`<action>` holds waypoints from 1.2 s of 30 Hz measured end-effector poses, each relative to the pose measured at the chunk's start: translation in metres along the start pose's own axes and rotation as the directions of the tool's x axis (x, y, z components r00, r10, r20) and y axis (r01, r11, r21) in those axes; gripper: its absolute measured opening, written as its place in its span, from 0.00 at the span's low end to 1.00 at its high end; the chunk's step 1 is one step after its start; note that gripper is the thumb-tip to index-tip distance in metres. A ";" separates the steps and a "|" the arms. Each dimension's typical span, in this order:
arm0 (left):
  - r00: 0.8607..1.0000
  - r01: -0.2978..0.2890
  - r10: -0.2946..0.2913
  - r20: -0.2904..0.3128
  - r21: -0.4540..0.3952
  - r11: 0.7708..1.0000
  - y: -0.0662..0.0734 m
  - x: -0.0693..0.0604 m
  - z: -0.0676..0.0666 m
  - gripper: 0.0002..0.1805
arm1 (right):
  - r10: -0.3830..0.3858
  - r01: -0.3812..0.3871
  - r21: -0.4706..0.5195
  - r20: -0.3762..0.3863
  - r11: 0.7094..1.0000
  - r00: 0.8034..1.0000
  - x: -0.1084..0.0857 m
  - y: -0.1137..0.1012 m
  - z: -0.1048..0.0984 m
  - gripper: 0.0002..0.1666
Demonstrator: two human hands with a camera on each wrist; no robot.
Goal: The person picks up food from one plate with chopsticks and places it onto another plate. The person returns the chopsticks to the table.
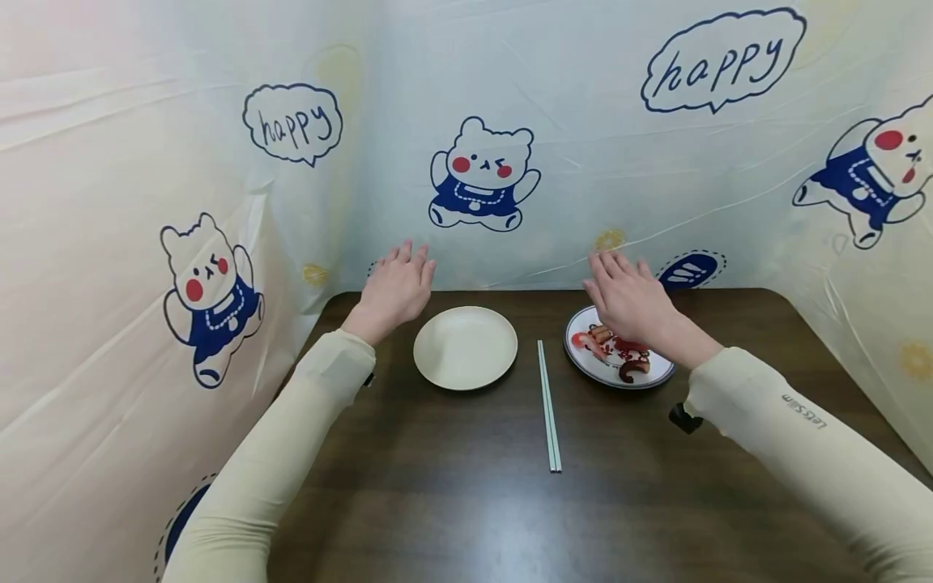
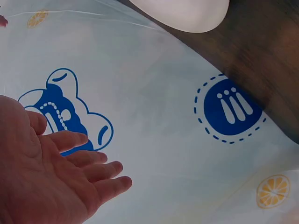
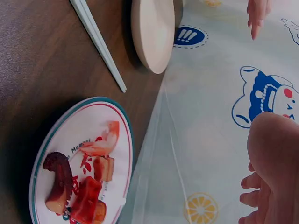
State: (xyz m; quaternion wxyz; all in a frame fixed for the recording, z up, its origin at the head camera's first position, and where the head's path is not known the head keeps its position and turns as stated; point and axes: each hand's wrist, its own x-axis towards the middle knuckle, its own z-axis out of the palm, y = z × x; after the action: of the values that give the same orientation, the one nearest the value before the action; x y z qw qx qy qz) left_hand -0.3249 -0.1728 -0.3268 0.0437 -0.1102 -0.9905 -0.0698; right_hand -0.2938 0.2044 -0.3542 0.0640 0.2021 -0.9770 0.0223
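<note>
My left hand (image 1: 394, 287) is held up near the table's far left corner, fingers extended, with nothing in it. Just to its right lies a plain cream plate (image 1: 465, 348) with nothing on it. My right hand (image 1: 628, 298), also holding nothing, hovers over the far side of a rimmed white plate (image 3: 122, 161) and partly hides it in the head view. On that plate are a pinkish shrimp-like piece (image 3: 103, 142), a dark curved tentacle-like piece (image 3: 60, 179) and reddish chunks (image 3: 87, 200). Between the plates lies a pair of pale green chopsticks (image 1: 550, 409).
The dark wooden table (image 1: 452, 486) ends at a pale curtain (image 1: 583, 162) printed with bears and speech bubbles. This curtain hangs close behind the far edge and along both sides. A black strap piece (image 1: 685, 418) shows under the right sleeve.
</note>
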 end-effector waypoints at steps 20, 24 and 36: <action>0.999 0.051 -0.051 0.001 -0.054 0.997 -0.016 -0.006 0.005 0.34 | -0.123 0.123 -0.006 -0.001 0.992 0.992 0.003 -0.016 0.023 0.37; 0.997 0.069 -0.070 -0.015 -0.075 0.995 -0.022 -0.006 0.007 0.34 | -0.152 0.152 -0.012 -0.022 0.988 0.988 0.003 -0.022 0.025 0.37; 0.996 0.090 -0.092 -0.008 -0.145 0.985 -0.040 -0.009 0.015 0.31 | -0.263 0.257 -0.067 -0.121 0.964 0.957 0.002 -0.038 0.031 0.24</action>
State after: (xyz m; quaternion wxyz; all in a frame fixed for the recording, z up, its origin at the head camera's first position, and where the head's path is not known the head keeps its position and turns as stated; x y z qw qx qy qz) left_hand -0.3263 -0.2110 -0.3478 0.0397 -0.0672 -0.9865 -0.1440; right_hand -0.2838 0.1669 -0.3840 0.1342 0.3253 -0.9360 0.0019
